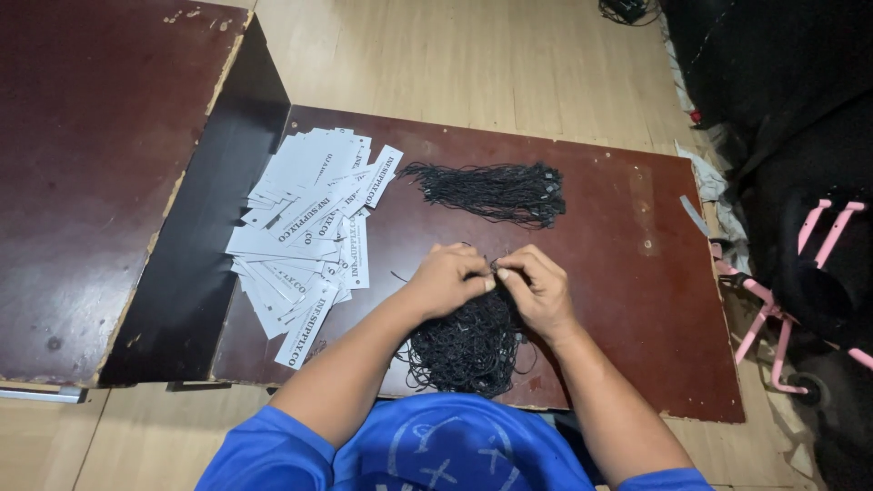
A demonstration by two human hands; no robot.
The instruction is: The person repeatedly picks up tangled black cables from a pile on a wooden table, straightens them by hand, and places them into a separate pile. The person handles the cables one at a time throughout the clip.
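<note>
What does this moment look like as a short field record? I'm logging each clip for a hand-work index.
surface: dark red-brown board on a wooden floor
left hand: fingertips pinching a black cord, above the near pile
right hand: meets the left hand, pinching the same cord
near pile: tangled black cords under the hands
far bundle: black cords laid straight
left side: fanned heap of white paper tags
</note>
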